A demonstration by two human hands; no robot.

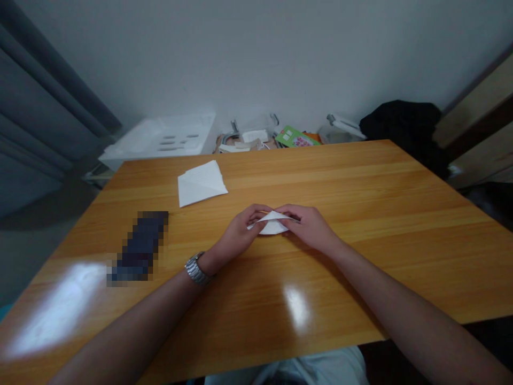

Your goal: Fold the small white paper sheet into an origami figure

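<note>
And here it is, a folded sheet of white paper (273,229), pinched right between the fingers of both hands, low over the surface (360,214); whether it touches the wood is hard to tell. A small peak points away from the wrists, a rounded lower flap sits nearer, and a dark gap runs between the layers. The left hand (237,231) grips one end, the right hand (310,224) the other, thumbs on the near side, other fingers curling behind. Neither set is free: both are closed on the paper.

This looks like a fold being shaped, mid-crease by my reading. The next move seems to call for even thumb pressure, layers lined up, no tugging outward, since thin paper could tear or skew.

Now the pose: forearms angle in from either side, wrists low, hands almost mirrored, fingertips close together. A metal-banded watch (197,269) circles the left wrist, behind the left fingers.

Farther out, beyond and left of the fingers, lies a stack of white paper sheets (202,183). Well left, a dark pixelated rectangular object (140,245). Straight beyond the fingers, past the far edge, a green booklet (296,137).
</note>
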